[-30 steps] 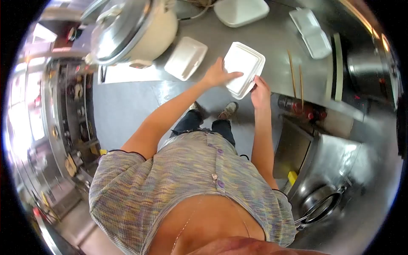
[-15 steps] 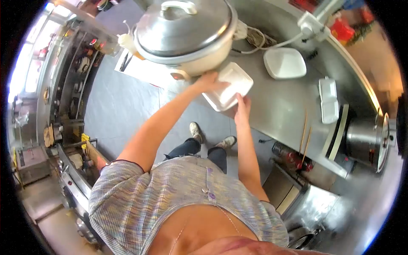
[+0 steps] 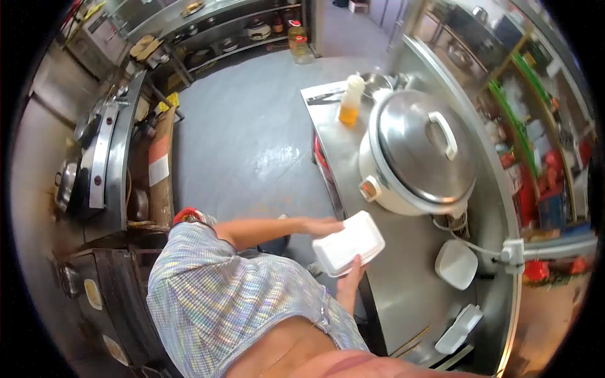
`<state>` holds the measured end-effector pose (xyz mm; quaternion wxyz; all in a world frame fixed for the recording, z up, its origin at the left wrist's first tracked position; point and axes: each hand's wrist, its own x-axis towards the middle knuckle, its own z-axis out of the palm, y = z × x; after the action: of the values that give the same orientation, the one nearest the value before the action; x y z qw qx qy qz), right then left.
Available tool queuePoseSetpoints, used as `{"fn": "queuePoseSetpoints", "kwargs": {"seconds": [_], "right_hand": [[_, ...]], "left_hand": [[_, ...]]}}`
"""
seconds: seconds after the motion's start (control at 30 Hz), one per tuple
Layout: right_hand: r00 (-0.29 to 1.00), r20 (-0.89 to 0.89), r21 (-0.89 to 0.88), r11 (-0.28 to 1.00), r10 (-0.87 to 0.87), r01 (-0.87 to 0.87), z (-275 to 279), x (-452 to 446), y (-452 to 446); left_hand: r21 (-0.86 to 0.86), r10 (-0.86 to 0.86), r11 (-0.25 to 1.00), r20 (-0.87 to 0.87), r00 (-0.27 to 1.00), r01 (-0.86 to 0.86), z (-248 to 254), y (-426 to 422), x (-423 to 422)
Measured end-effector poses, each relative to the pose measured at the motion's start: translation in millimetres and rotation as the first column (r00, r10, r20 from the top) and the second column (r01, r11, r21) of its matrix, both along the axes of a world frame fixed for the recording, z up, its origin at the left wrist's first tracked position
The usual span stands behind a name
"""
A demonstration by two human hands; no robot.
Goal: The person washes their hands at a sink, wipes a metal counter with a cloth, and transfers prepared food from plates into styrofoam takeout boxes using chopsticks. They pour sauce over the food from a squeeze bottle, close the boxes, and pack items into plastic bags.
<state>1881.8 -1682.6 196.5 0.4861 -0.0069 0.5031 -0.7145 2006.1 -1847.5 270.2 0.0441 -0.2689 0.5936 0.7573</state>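
Note:
A white foam takeaway box (image 3: 350,242) is between my two hands, tilted, with its flat top facing up and looking closed. My right hand (image 3: 350,283) grips the near edge, thumb on top and the other fingers mostly hidden beneath. My left hand (image 3: 322,227) is against the far-left edge, its fingers close together and partly over the box. Just beyond the box stands a large rice cooker (image 3: 428,151) with a metal lid, on the steel counter (image 3: 403,264).
A squeeze bottle (image 3: 351,101) of orange liquid stands beside the cooker. Two more white foam containers (image 3: 456,264) (image 3: 459,329) lie on the counter, near chopsticks (image 3: 409,340). Stoves (image 3: 104,157) are at left, across the grey floor (image 3: 246,126). An oil jug (image 3: 299,43) stands at the back.
My view has turned left, so the cooker and counter now appear further right. The box, earlier showing its hollow inside, now shows a flat top. Both hands stay at it.

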Motion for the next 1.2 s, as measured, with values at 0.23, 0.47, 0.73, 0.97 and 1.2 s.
{"fn": "queuePoseSetpoints", "kwargs": {"seconds": [0.23,0.47,0.73,0.97,1.2], "right_hand": [[0.839,-0.009,-0.153,0.828,0.545,-0.539,32,99,-179],[0.696,-0.048,-0.233,0.67,0.716,-0.705,74,235,-395],[0.704,-0.064,-0.222,0.678,0.707,-0.701,102,310,-566],[0.703,-0.08,-0.227,0.674,0.706,-0.703,86,334,-778],[0.477,-0.223,-0.206,0.437,0.85,-0.876,149,418,-1005]], "left_hand": [[0.018,0.75,0.661,-0.048,0.66,-0.75,-84,-84,161],[0.255,0.887,0.455,-0.219,0.407,-0.853,-67,-251,292],[0.109,0.936,0.288,-0.241,0.256,-0.951,-35,-431,358],[0.201,0.924,0.284,-0.318,0.212,-0.938,-53,-629,374],[0.117,0.919,0.009,-0.393,-0.038,-0.993,-28,-819,463]]}}
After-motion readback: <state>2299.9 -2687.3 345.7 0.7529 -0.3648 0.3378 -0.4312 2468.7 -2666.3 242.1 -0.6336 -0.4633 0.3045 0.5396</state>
